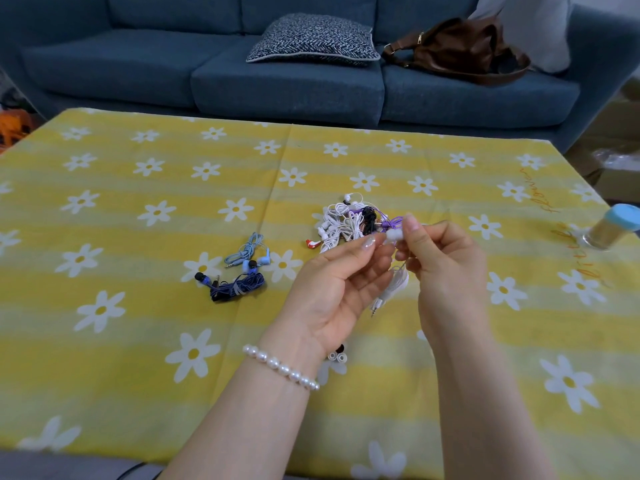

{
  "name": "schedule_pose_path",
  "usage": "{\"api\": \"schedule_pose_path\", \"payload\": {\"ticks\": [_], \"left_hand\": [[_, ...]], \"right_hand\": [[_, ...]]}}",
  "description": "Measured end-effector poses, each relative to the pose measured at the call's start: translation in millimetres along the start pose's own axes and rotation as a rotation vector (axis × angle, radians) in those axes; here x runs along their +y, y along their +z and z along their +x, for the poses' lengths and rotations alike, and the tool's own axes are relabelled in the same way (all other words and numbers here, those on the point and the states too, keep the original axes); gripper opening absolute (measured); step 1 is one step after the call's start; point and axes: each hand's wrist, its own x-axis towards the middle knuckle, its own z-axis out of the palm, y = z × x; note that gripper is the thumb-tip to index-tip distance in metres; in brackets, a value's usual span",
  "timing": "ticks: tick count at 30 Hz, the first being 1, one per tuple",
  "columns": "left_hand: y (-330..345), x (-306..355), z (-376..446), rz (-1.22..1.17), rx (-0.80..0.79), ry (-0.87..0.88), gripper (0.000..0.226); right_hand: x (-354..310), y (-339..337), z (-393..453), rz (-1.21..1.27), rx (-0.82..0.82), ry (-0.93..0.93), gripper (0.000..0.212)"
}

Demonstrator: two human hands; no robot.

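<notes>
Above the cloth [145,358], my left hand [332,289] and right hand [440,258] both pinch a white earbud [393,236], perhaps seating its tip; I should twist gently, leaving its coiled cord [398,282] hanging slack.

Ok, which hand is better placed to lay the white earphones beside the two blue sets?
Likely left: both hold the white earphones, but the left hand is nearer the light-blue set and dark-blue set; the right hand would cross over.
</notes>
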Motion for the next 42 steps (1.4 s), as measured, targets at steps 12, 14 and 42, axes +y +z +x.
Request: {"api": "schedule_pose_path", "payload": {"ticks": [12,14,42], "left_hand": [[-1,-6,-2,0.462,0.050,0.330,0.025],[-3,-2,-1,0.516,0.063,0.338,0.026],[-67,60,3,0.732,0.485,0.370,0.014]], "right_hand": [[-3,-1,-1,-0.036,0.000,-0.044,0.026],[-3,-2,0,0.029,-0.019,-0.020,0.025],[41,7,20,-0.425,-0.127,0.126,0.023]]}}
